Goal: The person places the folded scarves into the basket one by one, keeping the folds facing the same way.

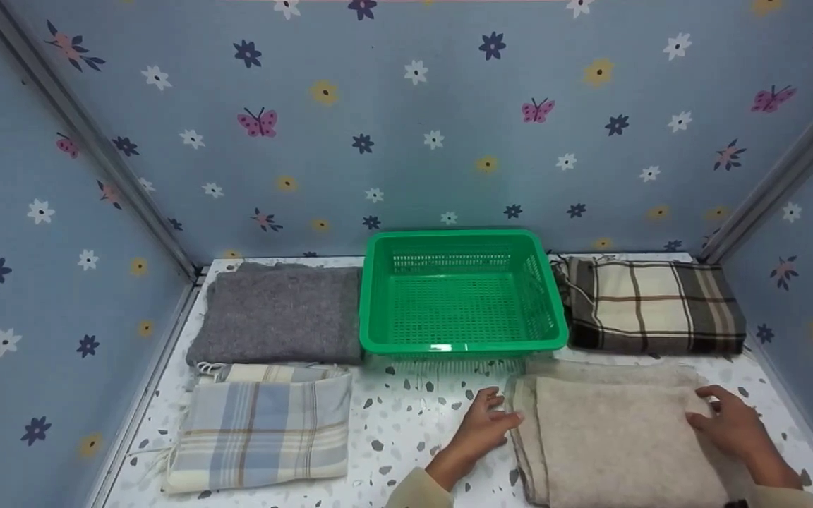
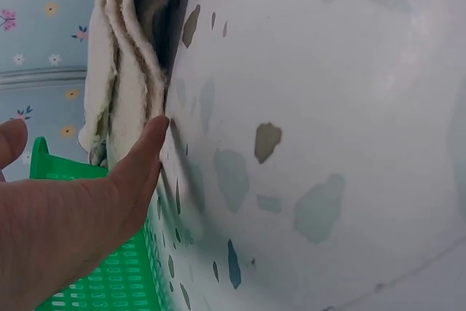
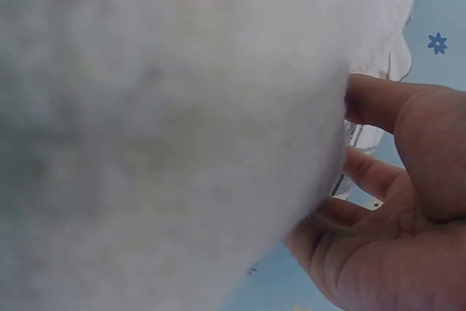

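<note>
A folded beige woollen shawl [image 1: 625, 437] lies at the front right of the table, its layers stacked with edges slightly offset. At its left side is my left hand [image 1: 480, 427], thumb and fingers apart and extended toward the folded edge. In the left wrist view, the fingertips of the left hand [image 2: 109, 202] reach the lower layers by the tabletop. My right hand [image 1: 735, 427] touches the shawl's right edge near the far corner, fingers slightly bent and spread. Close up in the right wrist view, the pale shawl [image 3: 182, 121] partly hides the fingertips of that hand [image 3: 408, 172].
A green plastic basket [image 1: 463, 303] with nothing in it stands at the back middle. Left of it lies a folded grey shawl [image 1: 279, 310], with a blue-and-cream plaid one [image 1: 262, 430] in front. A black-and-cream plaid shawl [image 1: 653, 303] lies at the back right. Flowered panels [image 1: 406, 127] enclose the table.
</note>
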`<state>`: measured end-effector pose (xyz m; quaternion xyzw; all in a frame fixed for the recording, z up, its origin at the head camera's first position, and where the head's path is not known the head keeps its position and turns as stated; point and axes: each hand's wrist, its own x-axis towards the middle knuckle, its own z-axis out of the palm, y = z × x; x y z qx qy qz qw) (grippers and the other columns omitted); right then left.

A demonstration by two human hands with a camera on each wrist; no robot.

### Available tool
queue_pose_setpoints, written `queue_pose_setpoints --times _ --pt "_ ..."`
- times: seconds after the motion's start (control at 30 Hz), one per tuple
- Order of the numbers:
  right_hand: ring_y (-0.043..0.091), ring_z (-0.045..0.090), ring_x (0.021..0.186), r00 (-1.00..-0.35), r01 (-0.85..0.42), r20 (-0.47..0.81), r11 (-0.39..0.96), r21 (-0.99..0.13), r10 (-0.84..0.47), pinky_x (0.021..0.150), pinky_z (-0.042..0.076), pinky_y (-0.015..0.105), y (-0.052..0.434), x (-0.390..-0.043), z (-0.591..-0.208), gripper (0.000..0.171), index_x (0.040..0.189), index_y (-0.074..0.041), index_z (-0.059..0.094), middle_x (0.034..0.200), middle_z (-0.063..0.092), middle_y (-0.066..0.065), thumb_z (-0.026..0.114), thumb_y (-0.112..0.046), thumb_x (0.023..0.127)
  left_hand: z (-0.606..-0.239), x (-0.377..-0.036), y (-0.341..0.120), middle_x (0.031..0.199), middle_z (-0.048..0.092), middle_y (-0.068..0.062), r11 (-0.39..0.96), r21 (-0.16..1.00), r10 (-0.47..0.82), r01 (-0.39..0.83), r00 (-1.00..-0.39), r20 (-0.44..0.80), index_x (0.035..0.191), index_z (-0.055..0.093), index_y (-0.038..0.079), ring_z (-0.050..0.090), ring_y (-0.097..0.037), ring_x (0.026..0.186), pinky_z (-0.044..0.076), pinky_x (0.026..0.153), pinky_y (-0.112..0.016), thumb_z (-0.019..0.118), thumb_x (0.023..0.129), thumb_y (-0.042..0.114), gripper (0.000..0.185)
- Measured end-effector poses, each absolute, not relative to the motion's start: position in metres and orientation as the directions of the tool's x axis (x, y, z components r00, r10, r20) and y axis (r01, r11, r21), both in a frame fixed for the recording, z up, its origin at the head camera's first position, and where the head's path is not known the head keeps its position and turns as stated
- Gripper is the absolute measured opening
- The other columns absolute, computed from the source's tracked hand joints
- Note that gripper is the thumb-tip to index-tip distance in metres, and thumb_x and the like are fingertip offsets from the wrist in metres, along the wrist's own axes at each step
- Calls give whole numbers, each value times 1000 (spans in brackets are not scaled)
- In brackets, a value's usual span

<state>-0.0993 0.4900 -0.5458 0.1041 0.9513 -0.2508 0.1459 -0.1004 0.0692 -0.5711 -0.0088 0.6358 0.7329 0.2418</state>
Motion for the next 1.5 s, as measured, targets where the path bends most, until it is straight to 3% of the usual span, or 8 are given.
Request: queue_pose_setpoints --times 0.37,0.6,0.83,1.23,1.5 --pt "67 53 116 -935 272 -330 856 -439 128 92 47 70 482 -101 -548 59 133 17 48 124 54 51 74 -21 96 -572 -100 69 146 50 -33 -94 925 333 -368 -887 -319 151 37 -10 57 -42 131 56 98 -55 65 97 7 64" --pt "66 53 119 -928 279 -353 855 -437 123 93 48 69 475 -101 -548 61 134 17 47 126 54 50 75 -21 96 -571 -101 67 143 56 -23 -70 914 376 -399 -860 -346 155 31 -8 62 -31 127 56 101 -46 66 98 10 70" --pt "67 52 121 -918 294 -378 847 -442 122 93 48 70 469 -102 -549 61 134 15 49 128 52 51 75 -26 97 -571 -103 66 136 61 -19 -40 918 361 -394 -862 -355 152 37 -5 65 -23 118 57 94 -42 67 97 12 65" --pt "62 57 115 -935 260 -341 837 -481 94 89 51 65 452 -103 -550 57 131 15 51 123 57 48 77 -21 95 -574 -105 64 126 67 -17 62 929 328 -366 -871 -365 148 41 -4 67 -27 112 54 98 -46 69 97 10 60" --pt "62 56 115 -937 248 -341 829 -501 74 87 51 64 445 -101 -549 58 132 15 51 124 53 48 76 -23 96 -573 -107 61 129 65 -20 91 929 278 -357 -887 -368 146 44 -5 64 -29 117 53 99 -46 73 94 10 62"
